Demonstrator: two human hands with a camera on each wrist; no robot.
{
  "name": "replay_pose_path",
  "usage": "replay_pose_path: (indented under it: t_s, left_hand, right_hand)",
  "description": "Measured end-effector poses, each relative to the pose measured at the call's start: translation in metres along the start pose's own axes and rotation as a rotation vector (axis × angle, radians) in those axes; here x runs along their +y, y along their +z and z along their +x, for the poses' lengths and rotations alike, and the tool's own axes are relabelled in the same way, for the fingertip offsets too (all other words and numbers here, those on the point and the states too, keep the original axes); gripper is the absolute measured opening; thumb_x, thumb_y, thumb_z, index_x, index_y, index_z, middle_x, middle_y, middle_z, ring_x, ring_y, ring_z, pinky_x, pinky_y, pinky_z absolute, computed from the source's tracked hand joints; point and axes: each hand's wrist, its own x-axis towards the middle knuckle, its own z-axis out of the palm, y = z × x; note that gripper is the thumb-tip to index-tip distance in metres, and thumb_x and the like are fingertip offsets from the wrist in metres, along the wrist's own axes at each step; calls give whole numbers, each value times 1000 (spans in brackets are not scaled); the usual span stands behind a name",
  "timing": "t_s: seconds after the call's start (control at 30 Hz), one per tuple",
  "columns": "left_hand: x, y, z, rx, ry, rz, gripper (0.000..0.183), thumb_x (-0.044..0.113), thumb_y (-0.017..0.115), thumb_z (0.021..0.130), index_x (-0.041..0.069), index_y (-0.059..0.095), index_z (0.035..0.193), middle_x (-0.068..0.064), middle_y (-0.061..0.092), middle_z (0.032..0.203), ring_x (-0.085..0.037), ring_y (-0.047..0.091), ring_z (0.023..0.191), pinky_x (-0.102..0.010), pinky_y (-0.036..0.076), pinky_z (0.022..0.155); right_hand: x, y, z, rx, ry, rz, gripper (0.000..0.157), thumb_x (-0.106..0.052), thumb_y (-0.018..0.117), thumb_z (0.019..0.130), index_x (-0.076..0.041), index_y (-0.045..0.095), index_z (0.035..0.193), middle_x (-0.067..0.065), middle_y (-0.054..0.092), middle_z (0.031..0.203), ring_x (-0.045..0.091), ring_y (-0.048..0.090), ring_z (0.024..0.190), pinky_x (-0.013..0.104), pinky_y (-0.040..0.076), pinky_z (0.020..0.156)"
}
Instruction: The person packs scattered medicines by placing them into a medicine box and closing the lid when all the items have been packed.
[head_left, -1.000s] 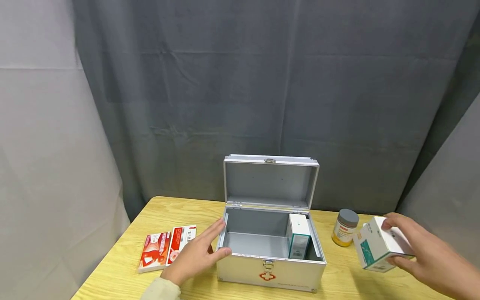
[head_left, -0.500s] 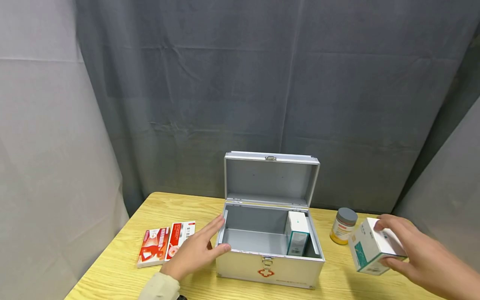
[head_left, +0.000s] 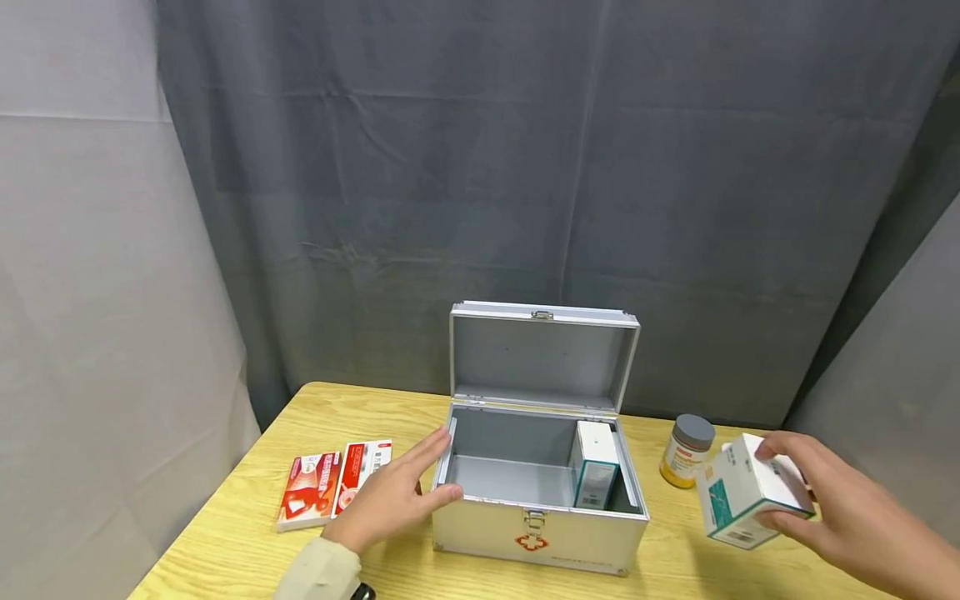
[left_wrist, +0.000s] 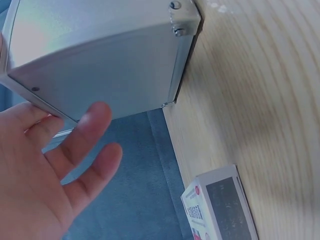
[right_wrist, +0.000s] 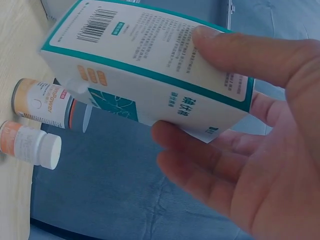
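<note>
Toward the right edge of the pale wooden table (head_left: 352, 408), the right hand (head_left: 836, 498) grips a white-and-teal cardboard box (head_left: 750, 492), well apart from the left hand (head_left: 392, 504), its fingers extended against a silver metal case (head_left: 480, 527).

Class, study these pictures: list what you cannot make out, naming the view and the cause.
Head view: part of the white-and-red box, hidden by the left hand.
Head view: nearly all of the white bottle, behind the held box.
Head view: fine print on the metal case, too small.
Left wrist view: the rest of a printed box, cut off by the bottom edge.
</note>
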Motion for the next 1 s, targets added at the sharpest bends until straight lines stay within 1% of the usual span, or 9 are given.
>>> replay_pose_path:
  t_s: [0.07, 0.17, 0.2, 0.3, 0.43, 0.57, 0.73, 0.93, 1.0]
  left_hand:
    - [1, 0, 2, -5, 6, 5, 77, 67, 53, 91, 28, 35, 155, 13, 27, 164, -12, 70, 92, -57, 44, 108]
    - [2, 0, 4, -5, 24, 16, 75, 63, 55, 92, 26, 36, 155, 10, 28, 164, -2, 59, 68, -56, 46, 106]
    - [2, 0, 5, -6, 27, 19, 76, 64, 54, 92, 26, 36, 155, 10, 28, 164, -5, 61, 69, -55, 46, 106]
    - [2, -1, 4, -3, 24, 23, 77, 66, 53, 92, 24, 37, 154, 9, 29, 164, -19, 71, 98, -56, 45, 108]
    - [2, -2, 3, 0, 8, 13, 78, 66, 55, 91, 24, 38, 154, 9, 30, 164, -29, 49, 139, -58, 42, 110]
    - [2, -2, 1, -4, 5, -2, 77, 63, 58, 90, 23, 39, 153, 9, 30, 164, -29, 44, 143, -59, 42, 110]
    - [2, -3, 0, -11, 0, -3, 77, 64, 58, 90, 24, 39, 153, 9, 30, 164, -29, 45, 142, -60, 42, 109]
    - [2, -5, 1, -26, -1, -2, 79, 67, 56, 89, 26, 38, 154, 10, 29, 164, -28, 54, 135, -58, 42, 110]
    - [1, -5, 2, -28, -2, 2, 79, 68, 55, 89, 26, 38, 154, 11, 28, 164, -24, 63, 122, -57, 43, 109]
  right_hand:
    - [1, -1, -1, -20, 20, -6, 72, -10, 94, 54, -13, 51, 112, 1, 58, 108, -12, 43, 79, 14, 40, 55]
    - [1, -2, -2, -51, 58, -18, 71, -12, 94, 56, -14, 51, 112, 2, 58, 104, -12, 42, 77, 18, 42, 54]
    - [0, -2, -2, -47, 58, -18, 71, -11, 94, 55, -14, 51, 112, 1, 58, 103, -12, 42, 77, 17, 42, 54]
    - [-3, -3, 2, -28, 43, -13, 72, -12, 94, 56, -14, 51, 114, -2, 56, 103, -11, 42, 76, 16, 41, 54]
    - [-9, -3, 10, 20, 0, 30, 74, -9, 93, 57, -14, 51, 118, -2, 56, 111, -10, 46, 80, 9, 41, 58]
    - [-15, -4, 19, 57, -18, 71, 76, -3, 93, 56, -12, 51, 120, 2, 59, 115, -9, 49, 83, 1, 40, 64]
    - [-21, -3, 26, 32, 19, 79, 76, -7, 92, 60, -12, 50, 123, 7, 62, 115, -10, 51, 82, 6, 45, 62]
    - [-25, 0, 32, 64, -30, 106, 76, -3, 92, 58, -10, 50, 122, 4, 60, 117, -9, 53, 84, 0, 42, 66]
    - [-27, 2, 34, 71, -52, 114, 76, -2, 92, 58, -10, 50, 121, 3, 59, 118, -8, 53, 84, 0, 43, 67]
